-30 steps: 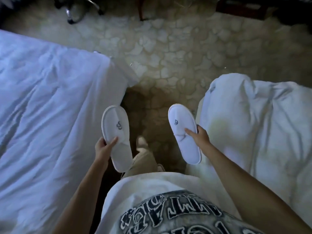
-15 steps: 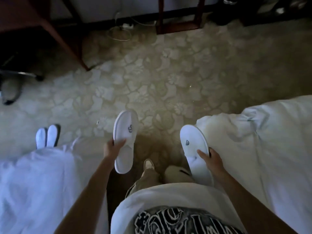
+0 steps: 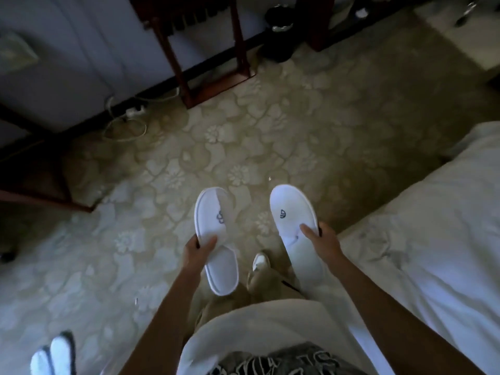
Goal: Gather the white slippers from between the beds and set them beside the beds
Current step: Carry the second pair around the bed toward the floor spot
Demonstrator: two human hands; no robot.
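Observation:
I hold one white slipper in each hand, toes pointing away from me, above the patterned carpet. My left hand (image 3: 195, 252) grips the left slipper (image 3: 216, 239) at its middle, thumb on top. My right hand (image 3: 322, 240) grips the right slipper (image 3: 292, 220) the same way; its heel end drops behind my forearm. Each slipper bears a small dark logo. Another pair of white slippers (image 3: 52, 357) lies side by side on the carpet at the bottom left. The white bed (image 3: 433, 234) fills the right side.
A dark wooden table leg frame (image 3: 211, 58) stands against the far wall, with a white cable and plug (image 3: 127, 120) on the floor to its left. Another wooden leg (image 3: 46, 197) crosses at left. A dark bin (image 3: 278, 31) sits near the wall. My shoe (image 3: 261, 261) shows below.
I have walked forward out from between the beds. The left bed has dropped out of view, the pair on the floor has slid to the bottom left, and the far wall is closer.

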